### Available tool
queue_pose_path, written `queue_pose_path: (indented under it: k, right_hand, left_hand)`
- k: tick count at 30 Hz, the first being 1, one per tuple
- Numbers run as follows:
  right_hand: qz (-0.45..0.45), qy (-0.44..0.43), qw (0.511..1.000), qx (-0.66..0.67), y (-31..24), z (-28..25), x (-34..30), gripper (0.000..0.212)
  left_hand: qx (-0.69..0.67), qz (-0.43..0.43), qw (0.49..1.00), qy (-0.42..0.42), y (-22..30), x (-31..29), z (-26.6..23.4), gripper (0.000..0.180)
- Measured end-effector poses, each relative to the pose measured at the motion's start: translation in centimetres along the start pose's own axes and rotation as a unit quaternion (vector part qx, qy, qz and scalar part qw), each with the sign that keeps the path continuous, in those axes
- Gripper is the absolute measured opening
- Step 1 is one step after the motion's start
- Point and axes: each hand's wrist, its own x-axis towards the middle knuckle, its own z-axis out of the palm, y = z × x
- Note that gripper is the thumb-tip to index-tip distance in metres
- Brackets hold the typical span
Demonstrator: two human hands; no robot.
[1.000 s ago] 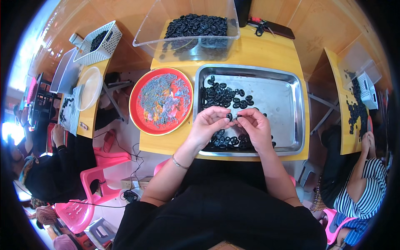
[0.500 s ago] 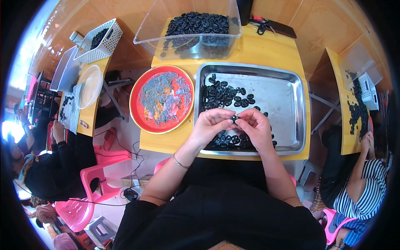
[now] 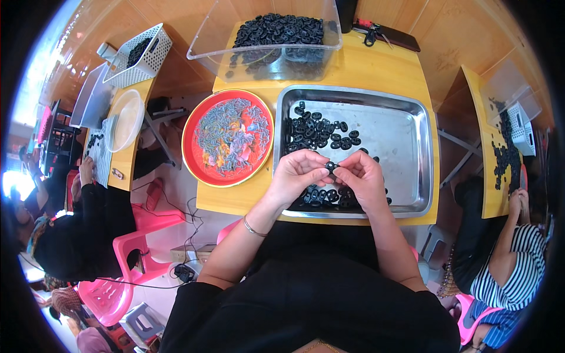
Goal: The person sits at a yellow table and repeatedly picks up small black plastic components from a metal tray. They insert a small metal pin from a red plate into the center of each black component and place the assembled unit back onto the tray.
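The left hand (image 3: 297, 175) and right hand (image 3: 364, 179) together pinched 1 small black piece (image 3: 331, 167) above the steel tray (image 3: 400, 141), where a slackened grip could have dropped it among the loose pieces (image 3: 313, 132).

On the worktop (image 3: 379, 73) I see a tray (image 3: 403, 135) before the person, loose pieces (image 3: 316, 126) mostly toward its left; a dish (image 3: 190, 141) sits just left of it; a bin (image 3: 306, 70) holding more pieces (image 3: 279, 30) stands behind them, a case (image 3: 403, 39) at the far right; left hand (image 3: 296, 175) and right hand (image 3: 364, 179) are above the tray, one piece (image 3: 332, 167) between.
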Motion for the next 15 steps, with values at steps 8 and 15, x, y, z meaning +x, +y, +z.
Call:
queue_pose_path:
  k: [8, 15]
  right_hand:
    - [0.009, -0.009, 1.000, 0.027, -0.01, -0.09, -0.02, 0.012]
    - [0.009, -0.013, 1.000, 0.024, 0.28, -0.19, -0.02, 0.011]
  left_hand:
    - [-0.006, 0.003, 1.000, 0.001, 0.02, -0.02, 0.06, 0.014]
    - [0.007, -0.011, 1.000, -0.008, 0.15, 0.07, 0.05, 0.013]
